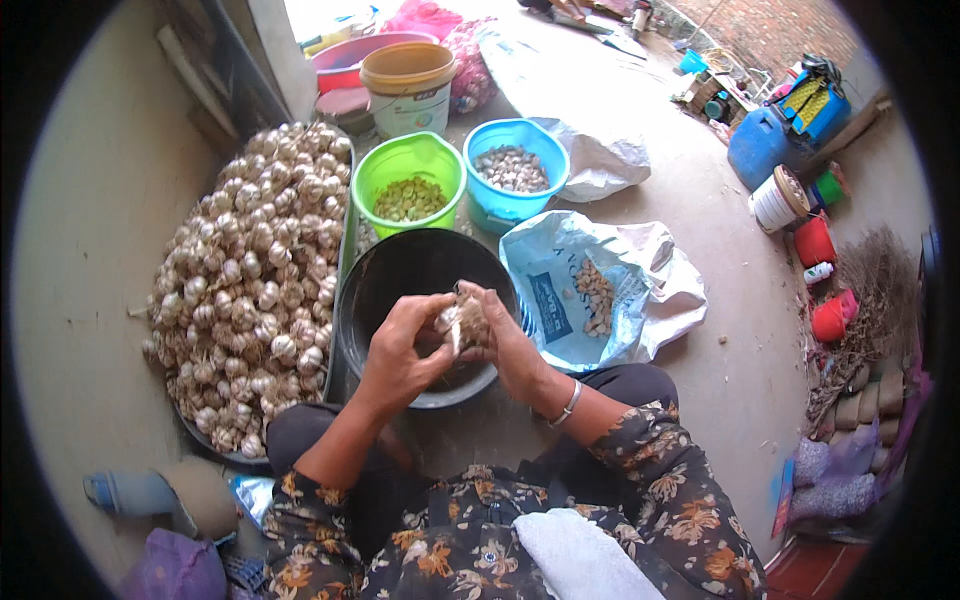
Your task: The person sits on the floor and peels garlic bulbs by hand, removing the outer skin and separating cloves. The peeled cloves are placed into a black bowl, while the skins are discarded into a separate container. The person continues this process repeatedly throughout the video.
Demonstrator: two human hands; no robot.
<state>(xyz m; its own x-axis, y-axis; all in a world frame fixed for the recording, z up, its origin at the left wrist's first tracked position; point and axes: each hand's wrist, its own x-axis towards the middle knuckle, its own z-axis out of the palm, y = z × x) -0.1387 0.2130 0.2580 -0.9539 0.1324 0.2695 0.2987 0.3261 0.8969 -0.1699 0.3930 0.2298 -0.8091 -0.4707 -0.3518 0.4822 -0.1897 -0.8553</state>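
Note:
Both of my hands meet around a garlic bulb (466,321) above a black plastic basin (405,262). My left hand (409,341) grips the bulb from one side, with the thumb and index finger at its pale stem. From the other side my right hand (514,345) holds it, fingers partly hidden behind it. A metal bangle (571,405) circles my right wrist. To the left rises a big heap of whole garlic bulbs (255,277) on a long tray (347,247). Right of the basin lies an open woven sack (551,262) with loose cloves (596,296) inside.
Beyond the basin stand a green bucket (409,154) with yellowish pieces and a blue bucket (487,191) of cloves. A tan-rimmed white bucket (409,94) is behind them. Along the right wall are a blue drum (759,146), red containers (814,240) and dry brush (874,285).

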